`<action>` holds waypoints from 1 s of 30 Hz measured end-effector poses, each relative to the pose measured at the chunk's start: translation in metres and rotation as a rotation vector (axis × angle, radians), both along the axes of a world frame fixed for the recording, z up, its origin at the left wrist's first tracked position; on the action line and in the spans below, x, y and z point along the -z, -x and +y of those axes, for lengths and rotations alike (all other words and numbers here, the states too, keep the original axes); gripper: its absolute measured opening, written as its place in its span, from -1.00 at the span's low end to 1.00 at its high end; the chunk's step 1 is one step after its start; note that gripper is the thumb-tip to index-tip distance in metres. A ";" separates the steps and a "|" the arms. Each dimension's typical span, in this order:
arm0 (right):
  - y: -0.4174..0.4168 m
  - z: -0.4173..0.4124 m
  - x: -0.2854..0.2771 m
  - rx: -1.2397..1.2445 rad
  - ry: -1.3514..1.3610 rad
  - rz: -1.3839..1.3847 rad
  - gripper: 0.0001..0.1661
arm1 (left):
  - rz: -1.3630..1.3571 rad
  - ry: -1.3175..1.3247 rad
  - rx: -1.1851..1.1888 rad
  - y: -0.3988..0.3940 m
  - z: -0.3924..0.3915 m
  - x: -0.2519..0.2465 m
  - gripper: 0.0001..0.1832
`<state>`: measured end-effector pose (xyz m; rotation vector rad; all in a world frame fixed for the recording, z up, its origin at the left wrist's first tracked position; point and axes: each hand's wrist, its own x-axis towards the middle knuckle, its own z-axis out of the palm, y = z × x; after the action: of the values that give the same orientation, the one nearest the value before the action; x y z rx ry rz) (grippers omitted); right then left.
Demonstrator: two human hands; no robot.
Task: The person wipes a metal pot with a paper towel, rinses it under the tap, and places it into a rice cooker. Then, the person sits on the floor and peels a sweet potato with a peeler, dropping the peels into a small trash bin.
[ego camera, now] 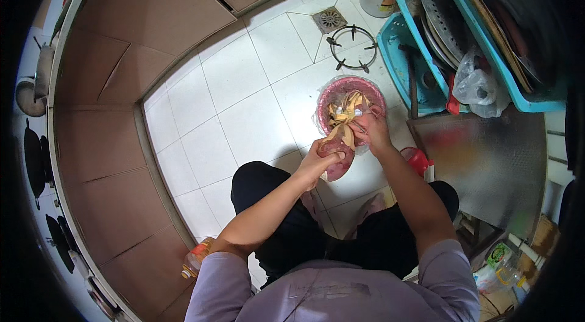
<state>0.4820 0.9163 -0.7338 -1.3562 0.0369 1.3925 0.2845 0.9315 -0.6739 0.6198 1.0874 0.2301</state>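
My left hand (320, 164) is closed around a large reddish-skinned root vegetable, likely a sweet potato (339, 157), partly peeled at its far end. My right hand (371, 130) is at that far end, its fingers bent around what seems to be a small peeler, mostly hidden. Just beyond and beneath the hands stands a pink bin (323, 98) lined with a clear plastic bag. Yellowish peels (352, 105) lie inside it.
A black pan-support ring (331, 50) lies on the tiled floor near a drain (329, 19). Turquoise baskets (393, 43) with pans stand at the right, near a red container (415, 160). Brown cabinets (109, 139) line the left. An oil bottle (197, 258) stands by my left elbow.
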 end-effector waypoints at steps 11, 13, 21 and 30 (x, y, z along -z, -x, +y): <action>0.010 -0.011 0.016 -0.211 -0.342 -0.312 -0.78 | -0.066 0.002 0.076 -0.004 -0.005 0.002 -0.21; 0.008 -0.010 0.033 -0.175 -0.338 -0.558 -0.76 | -0.080 0.043 0.064 -0.003 -0.002 -0.001 -0.21; -0.003 -0.022 0.063 -0.179 0.092 -0.663 -0.74 | -0.100 -0.073 0.136 -0.001 -0.006 -0.007 -0.17; 0.011 -0.012 0.002 -0.311 -0.146 -0.152 -0.71 | 0.104 -0.335 0.193 -0.004 -0.007 0.013 -0.05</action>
<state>0.4712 0.9038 -0.7360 -1.3817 -0.3840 1.5102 0.2881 0.9242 -0.6870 1.0406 1.0891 0.2154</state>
